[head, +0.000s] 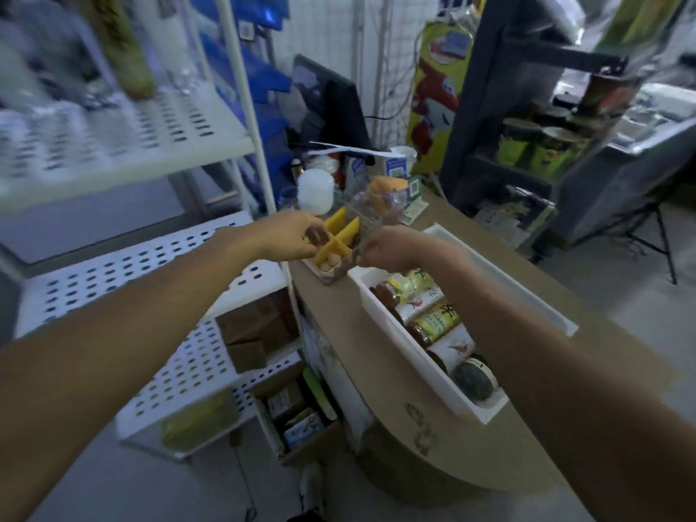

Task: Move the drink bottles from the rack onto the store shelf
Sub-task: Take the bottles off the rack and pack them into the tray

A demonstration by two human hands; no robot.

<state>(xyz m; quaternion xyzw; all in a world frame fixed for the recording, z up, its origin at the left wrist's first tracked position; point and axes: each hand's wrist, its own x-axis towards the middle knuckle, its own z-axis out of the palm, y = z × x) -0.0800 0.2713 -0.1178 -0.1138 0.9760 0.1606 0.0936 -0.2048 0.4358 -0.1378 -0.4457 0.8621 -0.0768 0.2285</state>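
Fingers (307, 222) of left hand (288, 235), right hand (388, 248) curled, gripping clear box (339, 259) on table (470, 446). Rack (486, 412) of bottles (433, 322) just beside right fingers, nearer side; shelf (113, 280) left of fingers.

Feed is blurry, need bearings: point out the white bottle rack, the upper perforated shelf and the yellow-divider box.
white bottle rack (489, 408): head view, near end wall.
upper perforated shelf (158, 133): head view, bare front.
yellow-divider box (346, 231): head view, a yellow divider.
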